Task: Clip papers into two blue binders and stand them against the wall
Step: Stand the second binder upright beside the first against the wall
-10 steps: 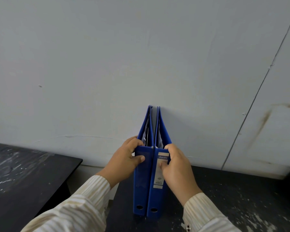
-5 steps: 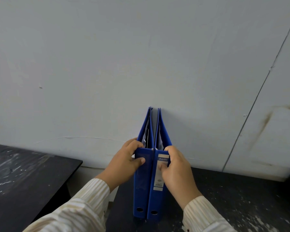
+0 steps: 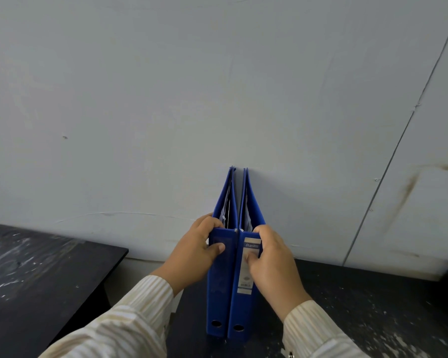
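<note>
1. Binders first: left blue binder (image 3: 219, 285) and right blue binder (image 3: 243, 293) stand upright, touching side by side, far edges against the wall (image 3: 217, 86).
2. Left hand (image 3: 194, 251) grip is clamped on the left binder's spine top.
3. Right hand (image 3: 272, 264) grip is clamped on the right one, thumb on its label (image 3: 246, 277).
4. Both sit on the dark surface (image 3: 373, 306) between the wrists.
</note>
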Demonstrator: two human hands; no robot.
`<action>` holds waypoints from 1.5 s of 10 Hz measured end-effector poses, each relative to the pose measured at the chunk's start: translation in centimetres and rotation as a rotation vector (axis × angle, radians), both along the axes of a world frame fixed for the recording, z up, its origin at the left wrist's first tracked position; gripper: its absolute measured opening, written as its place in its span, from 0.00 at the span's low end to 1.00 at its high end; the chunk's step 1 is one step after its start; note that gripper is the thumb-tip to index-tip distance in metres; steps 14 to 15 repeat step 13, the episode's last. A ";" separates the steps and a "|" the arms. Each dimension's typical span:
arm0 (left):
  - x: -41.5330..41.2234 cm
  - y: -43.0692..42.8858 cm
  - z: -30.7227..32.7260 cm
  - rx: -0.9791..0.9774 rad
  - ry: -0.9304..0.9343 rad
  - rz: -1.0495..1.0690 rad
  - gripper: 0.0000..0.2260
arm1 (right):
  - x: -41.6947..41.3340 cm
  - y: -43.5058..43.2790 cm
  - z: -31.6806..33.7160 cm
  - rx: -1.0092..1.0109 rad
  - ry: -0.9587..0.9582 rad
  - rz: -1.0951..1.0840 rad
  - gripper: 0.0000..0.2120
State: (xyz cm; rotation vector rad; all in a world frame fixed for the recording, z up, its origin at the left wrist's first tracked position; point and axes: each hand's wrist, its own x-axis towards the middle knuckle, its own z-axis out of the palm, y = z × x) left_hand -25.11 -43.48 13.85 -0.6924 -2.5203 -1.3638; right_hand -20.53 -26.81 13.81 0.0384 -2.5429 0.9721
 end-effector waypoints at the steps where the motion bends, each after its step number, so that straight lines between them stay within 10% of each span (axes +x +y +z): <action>1: 0.0 0.0 0.0 -0.010 -0.005 0.007 0.14 | 0.0 0.0 0.0 -0.002 0.000 -0.001 0.13; 7: 0.2 0.1 -0.1 0.002 -0.024 0.035 0.18 | 0.0 -0.1 0.0 0.003 -0.005 0.006 0.15; 10: 0.2 0.1 -0.6 0.079 -0.081 0.040 0.32 | 0.6 -0.1 0.1 -0.038 0.025 0.009 0.31; 15: 1.9 0.4 0.4 -0.003 0.120 0.147 0.25 | 2.0 0.7 0.6 -0.040 0.097 -0.023 0.31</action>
